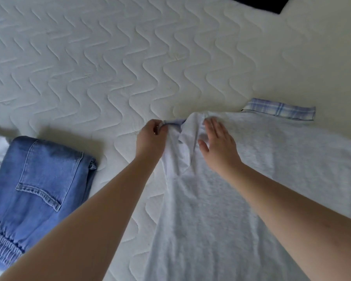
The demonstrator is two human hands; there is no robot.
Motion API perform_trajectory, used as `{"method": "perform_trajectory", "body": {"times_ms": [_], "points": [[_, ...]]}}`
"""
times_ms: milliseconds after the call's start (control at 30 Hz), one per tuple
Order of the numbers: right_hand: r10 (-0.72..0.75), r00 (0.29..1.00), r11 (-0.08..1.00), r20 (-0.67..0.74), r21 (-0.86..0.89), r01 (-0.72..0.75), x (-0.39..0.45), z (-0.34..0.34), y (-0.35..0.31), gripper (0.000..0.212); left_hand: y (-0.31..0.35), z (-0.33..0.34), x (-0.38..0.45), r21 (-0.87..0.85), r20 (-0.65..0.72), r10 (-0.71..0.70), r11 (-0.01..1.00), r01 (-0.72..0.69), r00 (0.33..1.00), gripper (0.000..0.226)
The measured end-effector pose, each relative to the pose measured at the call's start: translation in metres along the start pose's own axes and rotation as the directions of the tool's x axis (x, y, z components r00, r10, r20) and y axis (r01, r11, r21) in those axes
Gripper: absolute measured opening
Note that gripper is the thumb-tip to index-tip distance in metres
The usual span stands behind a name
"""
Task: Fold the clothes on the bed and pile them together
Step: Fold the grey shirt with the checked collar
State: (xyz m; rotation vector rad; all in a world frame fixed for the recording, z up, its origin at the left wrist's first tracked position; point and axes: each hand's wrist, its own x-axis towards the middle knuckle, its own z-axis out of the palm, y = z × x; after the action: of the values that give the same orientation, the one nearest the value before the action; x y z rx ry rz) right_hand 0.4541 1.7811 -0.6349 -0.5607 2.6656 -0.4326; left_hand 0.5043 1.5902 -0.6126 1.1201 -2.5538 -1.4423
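Grey shirt (pixel 221 179) with plaid-trimmed cuffs lies spread on the quilted white bed (pixel 89 67), right of centre, head view. Left hand (pixel 151 138) pinches a plaid-edged cuff at the shirt's upper left; right hand (pixel 217 142) rests flat, fingers straight, on the folded sleeve. Folded jeans (pixel 43 179) lie well apart, lower left.
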Motion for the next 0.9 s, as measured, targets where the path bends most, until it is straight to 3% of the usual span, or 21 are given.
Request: {"method": "perform_trajectory", "body": {"times_ms": [67,167,233,300,333,400,467,567,667,800,900], "points": [[0.010,1.000,1.000,0.019,-0.025,-0.009,0.002,0.000,0.002,0.065,-0.011,-0.018,-0.014,-0.221,-0.074,-0.075,0.974,0.057,0.994,0.013],[0.045,0.996,0.998,0.074,-0.057,-0.040,0.004,0.002,0.003,0.067,-0.039,-0.037,-0.028,-0.359,-0.135,-0.232,0.917,0.170,0.963,0.019],[0.075,0.991,0.994,0.109,-0.084,-0.066,0.006,0.002,0.003,0.068,-0.058,-0.042,-0.032,-0.365,-0.051,-0.442,0.843,0.395,0.896,0.025],[0.106,0.987,0.989,0.119,-0.119,-0.092,0.007,0.002,0.002,0.068,-0.071,-0.045,-0.032,-0.208,0.055,-0.571,0.796,0.569,0.819,0.040],[0.112,0.987,0.986,0.113,-0.138,-0.096,0.007,0.002,0.001,0.068,-0.075,-0.044,-0.030,-0.057,0.057,-0.545,0.835,0.547,0.837,0.046],[0.091,0.991,0.985,0.093,-0.155,-0.076,0.006,0.003,-0.003,0.068,-0.075,-0.042,-0.025,0.185,0.013,-0.344,0.924,0.335,0.939,0.047],[0.051,0.996,0.988,0.078,-0.148,-0.039,0.005,0.006,-0.008,0.067,-0.064,-0.039,-0.016,0.248,0.023,-0.158,0.957,0.147,0.987,0.043],[0.015,0.997,0.990,0.073,-0.139,-0.005,0.004,0.011,-0.015,0.065,-0.044,-0.027,0.006,0.405,0.118,0.019,0.912,-0.065,0.993,0.050],[-0.012,0.996,0.990,0.086,-0.139,0.024,0.002,0.016,-0.019,0.065,-0.024,-0.016,0.022,0.490,0.164,0.030,0.865,-0.108,0.986,0.023],[-0.005,0.997,0.993,0.078,-0.118,0.014,0.003,0.020,-0.021,0.067,-0.007,-0.017,0.032,0.080,0.079,-0.094,0.993,0.088,0.992,0.020],[0.018,0.998,0.994,0.062,-0.111,-0.011,0.005,0.021,-0.020,0.066,-0.005,-0.032,0.029,-0.356,-0.117,-0.274,0.909,0.217,0.955,0.020]]}}
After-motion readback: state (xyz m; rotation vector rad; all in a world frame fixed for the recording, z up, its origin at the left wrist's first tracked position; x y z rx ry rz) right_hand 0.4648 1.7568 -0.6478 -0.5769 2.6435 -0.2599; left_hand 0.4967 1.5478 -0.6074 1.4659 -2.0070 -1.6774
